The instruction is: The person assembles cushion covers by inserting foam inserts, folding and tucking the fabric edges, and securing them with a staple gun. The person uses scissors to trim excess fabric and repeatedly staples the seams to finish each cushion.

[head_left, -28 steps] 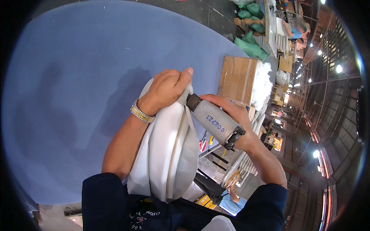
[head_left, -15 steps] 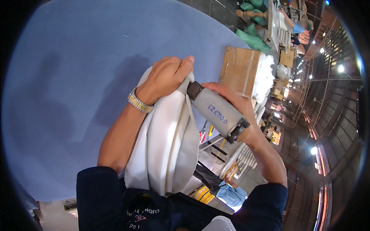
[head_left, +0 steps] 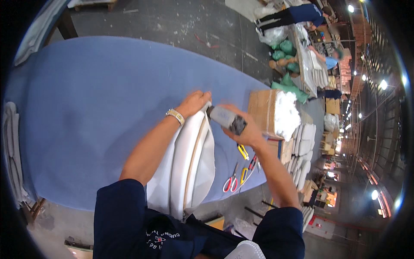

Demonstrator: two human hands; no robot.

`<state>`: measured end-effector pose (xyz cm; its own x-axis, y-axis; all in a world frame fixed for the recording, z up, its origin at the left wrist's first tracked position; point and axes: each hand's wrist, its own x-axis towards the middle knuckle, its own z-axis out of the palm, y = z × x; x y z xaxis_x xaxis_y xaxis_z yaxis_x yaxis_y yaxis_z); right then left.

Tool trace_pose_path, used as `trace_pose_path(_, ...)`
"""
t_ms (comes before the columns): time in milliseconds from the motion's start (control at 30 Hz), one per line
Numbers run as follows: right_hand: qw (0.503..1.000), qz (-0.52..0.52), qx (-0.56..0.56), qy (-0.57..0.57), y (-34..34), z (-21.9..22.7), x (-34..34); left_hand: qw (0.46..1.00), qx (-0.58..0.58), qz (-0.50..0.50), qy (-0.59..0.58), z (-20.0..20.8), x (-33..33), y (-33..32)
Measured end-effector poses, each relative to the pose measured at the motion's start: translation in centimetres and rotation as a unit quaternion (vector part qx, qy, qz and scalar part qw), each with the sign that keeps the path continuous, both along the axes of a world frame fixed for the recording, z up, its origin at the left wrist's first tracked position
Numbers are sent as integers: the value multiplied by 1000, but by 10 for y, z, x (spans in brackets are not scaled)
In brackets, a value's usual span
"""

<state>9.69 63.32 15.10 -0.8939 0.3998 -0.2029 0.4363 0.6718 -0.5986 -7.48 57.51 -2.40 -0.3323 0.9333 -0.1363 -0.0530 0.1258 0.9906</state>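
A long white padded upholstery piece [head_left: 180, 166] stands on edge against me, with a thin wooden strip running along its middle and loose cover fabric [head_left: 203, 172] hanging at its right side. Its far tip is gripped by my left hand [head_left: 195, 103], which has a metal watch at the wrist. My right hand [head_left: 248, 129] is closed round a grey staple gun [head_left: 223, 117] with a dark nose and back end. The nose is at the gathered fabric by the tip, just right of my left fingers; exact contact is hidden.
On the blue table [head_left: 95, 95] lie red-handled scissors [head_left: 230, 183] and a yellow cutter [head_left: 243, 152], right of the piece. An open cardboard box [head_left: 261, 108] with white stuffing [head_left: 286, 114] stands beyond my right hand. Stacked cushions [head_left: 304, 138] lie further right. Other people work at the back.
The view now takes in more of the table and floor, and my hands look smaller and lower. The staple gun has tilted flatter, its nose still by the tip. The scissors show more fully.
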Motion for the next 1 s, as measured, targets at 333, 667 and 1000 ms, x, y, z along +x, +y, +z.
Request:
trace_pose_path(333,899,-331,-281,61,-114,-39,118,987,33,103,121,148,-90,-135)
trace_pose_path(667,872,-269,-297,282,-155,-101,154,872,11,119,475,231,9,-186)
trace_pose_path(1000,870,-94,-134,464,-166,24,117,831,56,-22,552,289,106,-212)
